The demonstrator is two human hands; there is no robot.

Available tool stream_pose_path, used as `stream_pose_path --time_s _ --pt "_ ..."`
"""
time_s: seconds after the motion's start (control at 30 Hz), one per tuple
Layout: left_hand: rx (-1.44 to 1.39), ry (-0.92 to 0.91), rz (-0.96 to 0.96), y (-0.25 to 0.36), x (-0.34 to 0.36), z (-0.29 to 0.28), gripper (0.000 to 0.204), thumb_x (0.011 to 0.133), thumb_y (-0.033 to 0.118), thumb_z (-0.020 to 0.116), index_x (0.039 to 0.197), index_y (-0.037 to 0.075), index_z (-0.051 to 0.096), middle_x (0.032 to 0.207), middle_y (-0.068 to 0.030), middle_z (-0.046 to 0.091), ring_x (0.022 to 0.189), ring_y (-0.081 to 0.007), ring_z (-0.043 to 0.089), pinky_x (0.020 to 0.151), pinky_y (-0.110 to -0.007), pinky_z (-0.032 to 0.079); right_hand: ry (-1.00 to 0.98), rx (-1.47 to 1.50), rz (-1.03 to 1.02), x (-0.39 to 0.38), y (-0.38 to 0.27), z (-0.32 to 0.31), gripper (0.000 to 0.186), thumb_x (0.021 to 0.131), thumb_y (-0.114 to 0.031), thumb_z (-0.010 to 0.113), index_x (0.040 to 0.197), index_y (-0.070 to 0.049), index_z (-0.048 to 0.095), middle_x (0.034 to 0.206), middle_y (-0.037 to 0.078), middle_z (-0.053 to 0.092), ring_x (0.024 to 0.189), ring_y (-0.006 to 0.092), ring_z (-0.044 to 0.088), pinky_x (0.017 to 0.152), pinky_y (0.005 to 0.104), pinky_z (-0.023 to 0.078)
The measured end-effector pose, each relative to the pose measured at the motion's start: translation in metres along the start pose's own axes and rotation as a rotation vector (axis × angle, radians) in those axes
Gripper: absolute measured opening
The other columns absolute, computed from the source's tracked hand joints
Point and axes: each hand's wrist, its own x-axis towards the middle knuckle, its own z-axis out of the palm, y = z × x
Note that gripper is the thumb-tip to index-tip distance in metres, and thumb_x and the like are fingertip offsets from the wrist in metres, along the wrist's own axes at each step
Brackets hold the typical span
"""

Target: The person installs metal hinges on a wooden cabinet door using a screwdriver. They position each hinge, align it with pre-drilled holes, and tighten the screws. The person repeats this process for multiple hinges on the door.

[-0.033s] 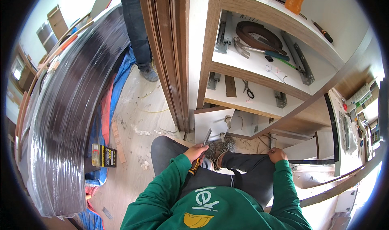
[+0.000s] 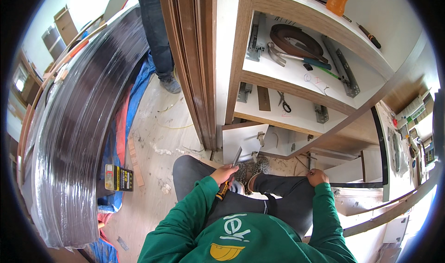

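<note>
My left hand (image 2: 224, 174) is closed around a chisel (image 2: 237, 156) with a yellow and black handle. Its flat metal blade points up and away, over my left thigh. My right hand (image 2: 317, 177) rests closed by my right knee; whatever its fingers hold, if anything, is too small to make out. Just beyond my feet stands a low white cabinet door (image 2: 241, 142) with metal hinges on it, slanting in front of the bottom shelf.
Shelves ahead carry a hammer (image 2: 296, 58), a coil of brown edging (image 2: 296, 40), scissors (image 2: 283, 102) and drawer runners (image 2: 341, 66). Wrapped dark panels (image 2: 79, 124) stand at left, near a black and yellow box (image 2: 118, 178). Another person's leg (image 2: 157, 31) shows beyond the door frame (image 2: 190, 64).
</note>
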Motion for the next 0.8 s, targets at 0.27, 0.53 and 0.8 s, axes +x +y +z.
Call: stream_pose_path --time_s 0.27,0.53,0.8 --pt "-0.031 0.009 -0.044 -0.0014 0.0033 0.0002 0.034 0.104 0.043 0.068 0.115 0.012 0.060 0.068 -0.0041 0.054 0.047 -0.0160 0.056 0.044 -0.035 0.049 0.012 0.011 0.008 -0.0012 0.0000 0.0000 0.036 0.093 -0.046 0.068 0.114 -0.020 0.081 0.117 0.015 0.078 0.113 0.0392 0.072 0.099 0.0483 0.056" --pt "0.006 -0.004 0.009 -0.0018 0.0031 -0.0008 0.032 0.106 0.042 0.065 0.108 0.011 0.059 0.067 -0.0041 0.055 0.047 -0.0163 0.056 0.044 -0.034 0.048 0.020 0.016 0.014 -0.0009 0.0005 0.0005 0.039 0.093 -0.048 0.068 0.116 -0.020 0.081 0.118 0.015 0.078 0.114 0.0395 0.071 0.100 0.0482 0.055" --pt "0.002 0.010 0.050 -0.0068 0.0084 -0.0011 0.034 0.106 0.042 0.066 0.108 0.008 0.059 0.066 -0.0054 0.054 0.045 -0.0179 0.055 0.042 -0.035 0.047 0.025 0.014 0.005 -0.0004 0.0016 0.0014 0.040 0.093 -0.049 0.068 0.116 -0.018 0.081 0.117 0.014 0.078 0.113 0.0395 0.071 0.099 0.0485 0.056"
